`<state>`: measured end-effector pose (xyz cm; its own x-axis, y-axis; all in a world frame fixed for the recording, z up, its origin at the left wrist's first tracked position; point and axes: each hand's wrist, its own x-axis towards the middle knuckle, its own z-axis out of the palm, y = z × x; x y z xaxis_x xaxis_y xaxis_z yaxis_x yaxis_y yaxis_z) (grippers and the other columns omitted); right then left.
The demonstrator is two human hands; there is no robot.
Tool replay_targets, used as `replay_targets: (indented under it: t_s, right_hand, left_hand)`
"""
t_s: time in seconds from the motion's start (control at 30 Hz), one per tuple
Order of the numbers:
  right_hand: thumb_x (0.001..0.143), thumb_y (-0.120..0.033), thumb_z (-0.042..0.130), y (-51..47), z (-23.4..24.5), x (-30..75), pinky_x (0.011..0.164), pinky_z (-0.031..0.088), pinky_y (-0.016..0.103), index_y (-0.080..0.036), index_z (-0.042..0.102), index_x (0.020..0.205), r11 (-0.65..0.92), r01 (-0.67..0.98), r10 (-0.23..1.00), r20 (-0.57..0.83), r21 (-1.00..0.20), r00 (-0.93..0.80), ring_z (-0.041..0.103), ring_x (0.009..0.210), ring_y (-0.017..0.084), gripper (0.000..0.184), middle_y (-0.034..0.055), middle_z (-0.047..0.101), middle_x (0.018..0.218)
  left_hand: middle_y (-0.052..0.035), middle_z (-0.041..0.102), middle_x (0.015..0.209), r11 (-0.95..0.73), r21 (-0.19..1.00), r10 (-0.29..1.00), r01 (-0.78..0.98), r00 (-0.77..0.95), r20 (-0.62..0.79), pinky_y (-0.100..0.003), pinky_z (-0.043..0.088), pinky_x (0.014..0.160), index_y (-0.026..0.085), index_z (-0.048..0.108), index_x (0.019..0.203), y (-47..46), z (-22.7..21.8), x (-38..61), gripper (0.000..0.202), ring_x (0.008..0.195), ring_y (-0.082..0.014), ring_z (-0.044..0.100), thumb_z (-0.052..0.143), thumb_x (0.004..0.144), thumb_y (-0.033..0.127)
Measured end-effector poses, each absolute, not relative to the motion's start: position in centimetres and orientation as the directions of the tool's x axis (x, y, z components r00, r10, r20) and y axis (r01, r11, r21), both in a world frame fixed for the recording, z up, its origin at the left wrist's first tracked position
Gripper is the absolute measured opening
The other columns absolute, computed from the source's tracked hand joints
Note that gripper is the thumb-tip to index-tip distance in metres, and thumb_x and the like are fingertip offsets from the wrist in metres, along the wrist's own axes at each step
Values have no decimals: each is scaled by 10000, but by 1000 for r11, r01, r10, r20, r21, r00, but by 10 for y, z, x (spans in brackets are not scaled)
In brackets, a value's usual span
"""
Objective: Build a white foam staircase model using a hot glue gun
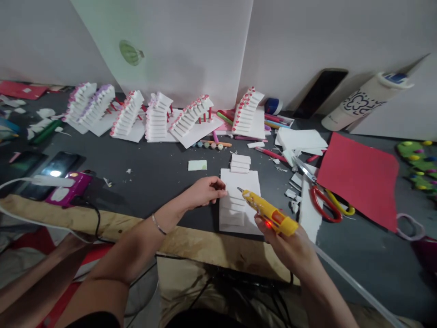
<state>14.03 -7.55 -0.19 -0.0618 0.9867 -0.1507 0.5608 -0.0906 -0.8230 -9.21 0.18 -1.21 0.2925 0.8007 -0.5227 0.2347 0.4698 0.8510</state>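
My right hand (290, 248) is wrapped round a yellow glue gun (268, 210) with a glowing red light. The gun's nozzle points left over a white rectangular board (252, 187) on the table. Several narrow white strips (234, 207) form a row of low steps on this board. At the board's left edge, my left hand (206, 191) has its thumb and fingertips drawn together beside the topmost strip; whatever is pinched there is too small to make out. Just beyond the board lies a small stack of loose white strips (240, 163). A long clear glue stick (355, 284) trails from behind the gun.
Several white model staircases (157, 118) with red or purple-tipped posts stand along the wall. Red-handled scissors (324, 205), a red sheet (358, 177) and white scraps lie right. A magenta power block (70, 189) with cables is left; a tumbler (355, 105) stands back right.
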Motion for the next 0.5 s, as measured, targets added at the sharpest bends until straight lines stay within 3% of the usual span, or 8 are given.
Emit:
replay_targets:
  t_s: [0.23,0.5]
  right_hand:
    - [888,-515,558,-79,-10,131,565,449,259,-212,619,795,-15,610,978,-138,-792,-156,596,633,159,323,16,666,739]
    - [878,-485,583,-81,-14,130,541,438,262,-214,621,777,-26,659,982,-142,-752,-124,574,594,153,293,5,646,696]
  left_hand:
    - [55,556,613,462,866,804,191,321,-500,-125,261,364,159,563,879,2,-17,-91,175,488,-65,530,698,770,182]
    - [62,539,600,483,860,790,163,342,-508,-141,274,396,162,555,859,2,-16,-90,156,491,-62,522,690,785,137]
